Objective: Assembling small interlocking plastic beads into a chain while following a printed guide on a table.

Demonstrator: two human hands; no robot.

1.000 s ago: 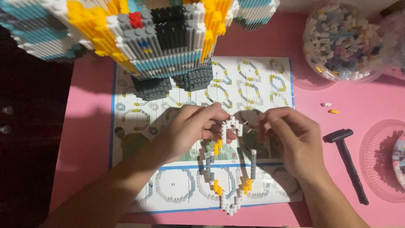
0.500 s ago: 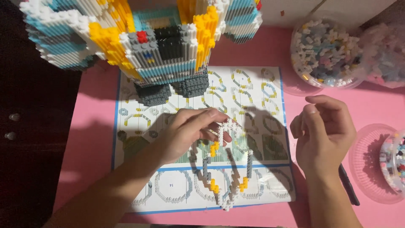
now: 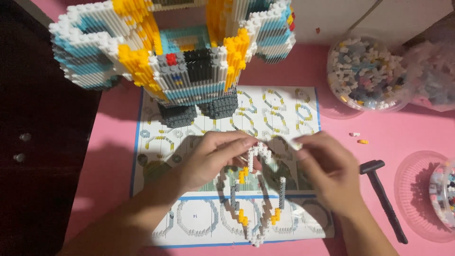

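My left hand (image 3: 212, 155) pinches the top of a thin ring-shaped brick piece (image 3: 256, 196), white and grey with yellow spots, held upright over the instruction sheet (image 3: 156, 142). My right hand (image 3: 327, 168) is close to the ring's upper right side, fingers curled and blurred; whether it holds a small brick or touches the ring is unclear. Behind the hands stands a large brick model (image 3: 180, 57) in white, light blue, yellow and grey.
A clear tub of mixed small bricks (image 3: 365, 73) sits at the back right, another (image 3: 441, 194) at the right edge. A black hammer-like tool (image 3: 381, 196) lies right of the sheet. Two loose bricks (image 3: 359, 138) lie on the pink table (image 3: 109, 161).
My right hand went off to the right, away from the ring, and has come back to its upper right side. My left hand kept its hold on the ring's top.
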